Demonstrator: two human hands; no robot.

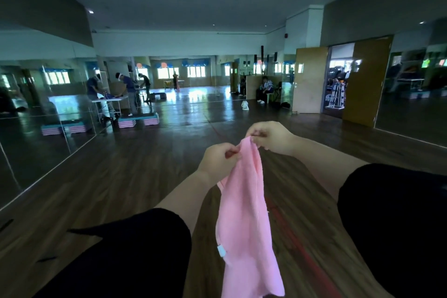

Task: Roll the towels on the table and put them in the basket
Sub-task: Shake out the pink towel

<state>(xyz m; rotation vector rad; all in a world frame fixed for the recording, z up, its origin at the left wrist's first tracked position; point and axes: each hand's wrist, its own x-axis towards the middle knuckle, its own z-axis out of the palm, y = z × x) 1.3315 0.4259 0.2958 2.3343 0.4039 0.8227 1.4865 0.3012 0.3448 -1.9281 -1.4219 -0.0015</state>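
While both forearms reach forward from black sleeves [125, 256], the left hand [219, 159] pinches the top edge of a pink towel [244, 213] between thumb and curled fingers. The right hand [271, 138], a little higher and farther off, pinches the same edge just beside it. The two hands are close together, so the cloth between them is gathered. The towel is held in the air and hangs in loose folds between the forearms, running down past the near edge of the view. A small white label [221, 250] sits on its left hem, low down. Below and beyond lies a dark wooden floor [121, 176] with a red line [300, 237] running from near right to far left under the towel. A mirror wall [36, 116] lines the left side of the room. At the far left, people stand bent over a white bench [110, 99], with striped step platforms [138, 121] near them on the floor. At the far right a brown door [309, 80] stands open, a person sits on a chair [264, 89] left of it, and a white bag [245, 105] rests on the floor nearby.
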